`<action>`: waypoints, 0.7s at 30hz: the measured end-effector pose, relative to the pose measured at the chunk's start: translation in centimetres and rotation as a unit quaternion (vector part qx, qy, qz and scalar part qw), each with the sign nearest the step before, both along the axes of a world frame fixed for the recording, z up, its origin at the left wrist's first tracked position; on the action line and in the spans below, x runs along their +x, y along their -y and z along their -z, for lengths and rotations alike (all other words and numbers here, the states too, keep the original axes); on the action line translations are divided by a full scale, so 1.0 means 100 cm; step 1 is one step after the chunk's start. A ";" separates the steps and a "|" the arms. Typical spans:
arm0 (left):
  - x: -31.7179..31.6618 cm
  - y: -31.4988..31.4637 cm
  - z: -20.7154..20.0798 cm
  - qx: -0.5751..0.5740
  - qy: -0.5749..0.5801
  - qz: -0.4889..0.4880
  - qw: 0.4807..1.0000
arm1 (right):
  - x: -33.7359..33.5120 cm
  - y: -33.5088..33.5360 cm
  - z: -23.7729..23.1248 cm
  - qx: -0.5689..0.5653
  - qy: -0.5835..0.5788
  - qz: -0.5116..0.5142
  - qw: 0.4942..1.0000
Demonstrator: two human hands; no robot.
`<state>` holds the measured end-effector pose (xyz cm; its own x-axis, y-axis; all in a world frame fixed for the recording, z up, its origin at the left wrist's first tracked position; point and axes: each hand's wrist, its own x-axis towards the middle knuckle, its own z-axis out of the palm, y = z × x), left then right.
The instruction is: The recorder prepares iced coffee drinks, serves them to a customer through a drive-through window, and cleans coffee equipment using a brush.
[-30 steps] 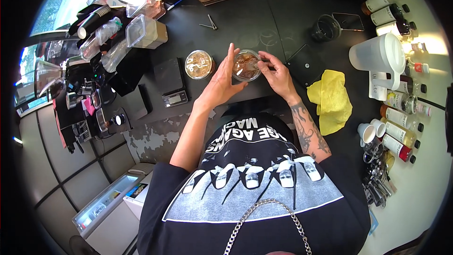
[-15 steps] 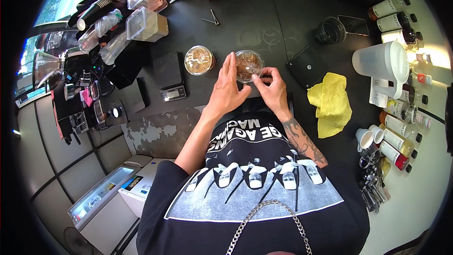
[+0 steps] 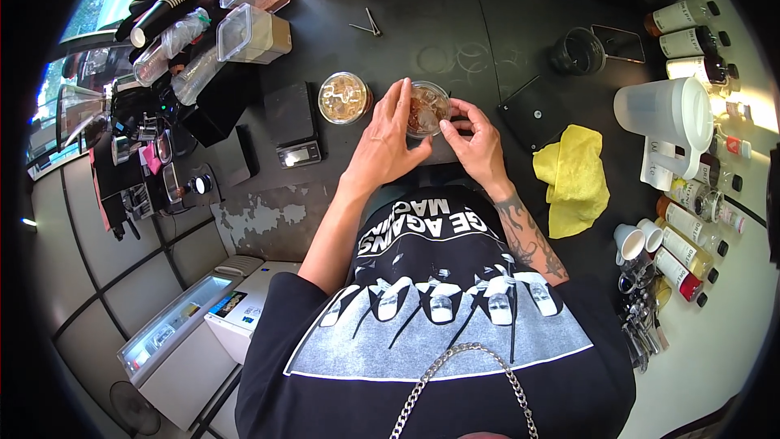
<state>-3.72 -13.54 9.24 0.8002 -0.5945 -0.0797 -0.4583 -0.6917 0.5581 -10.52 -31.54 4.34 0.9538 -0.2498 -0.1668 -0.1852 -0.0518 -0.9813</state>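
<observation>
A clear plastic cup [image 3: 428, 110] of brown iced drink stands at the table's near edge, between my two hands. My left hand [image 3: 382, 146] lies along the cup's left side, its fingers straight and its thumb reaching toward the near side. From the right, my right hand [image 3: 478, 146] grips the cup with bent fingers, the thumb at its near rim. A second iced drink [image 3: 344, 98], paler and in a clear cup, stands just left of my left hand, apart from it. The cup's lower part is hidden by my hands.
Left of the cups are a black scale [image 3: 290, 118] and a clear food box [image 3: 253, 35]. Metal tongs [image 3: 370, 24] lie farther back. To the right are a black tray [image 3: 528, 110], a yellow cloth [image 3: 573, 179], a dark cup [image 3: 578, 51], a white pitcher [image 3: 662, 114] and several bottles.
Both hands remain around the same cup. The ice inside shows in a different position and more clearly. The surroundings have shifted slightly in view.
</observation>
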 end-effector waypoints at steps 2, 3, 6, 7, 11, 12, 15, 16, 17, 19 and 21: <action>-0.004 0.007 0.000 0.003 0.010 -0.011 1.000 | 0.001 0.000 0.003 0.010 -0.002 -0.001 1.000; -0.006 0.014 -0.001 -0.016 0.011 -0.024 1.000 | 0.002 0.000 0.005 0.018 -0.004 0.000 1.000; -0.013 0.022 0.018 0.003 0.070 -0.042 0.997 | 0.005 0.002 0.007 0.018 -0.023 -0.012 0.999; -0.013 0.022 0.023 -0.005 0.084 -0.043 0.995 | 0.006 0.002 0.005 0.018 -0.024 -0.014 0.999; -0.014 0.024 0.026 0.012 0.111 -0.046 0.993 | 0.012 0.002 -0.009 -0.027 -0.011 0.004 1.000; -0.015 0.025 0.025 0.000 0.086 -0.063 0.994 | 0.014 0.001 -0.012 -0.022 -0.011 0.031 0.999; -0.016 0.027 0.019 -0.028 0.037 -0.096 0.994 | 0.019 0.000 -0.007 -0.047 0.031 0.025 0.998; -0.015 0.027 0.017 -0.044 0.013 -0.110 0.993 | 0.020 0.000 -0.007 -0.047 0.030 0.024 0.998; -0.014 0.026 0.016 -0.044 0.012 -0.112 0.993 | 0.021 0.002 -0.008 -0.039 0.024 0.022 0.999; -0.011 0.025 0.016 -0.042 0.020 -0.098 0.994 | 0.024 0.004 -0.010 -0.032 0.016 0.017 0.999; -0.012 0.023 0.023 -0.036 0.037 -0.102 0.993 | 0.027 0.005 -0.013 -0.036 -0.001 0.005 0.999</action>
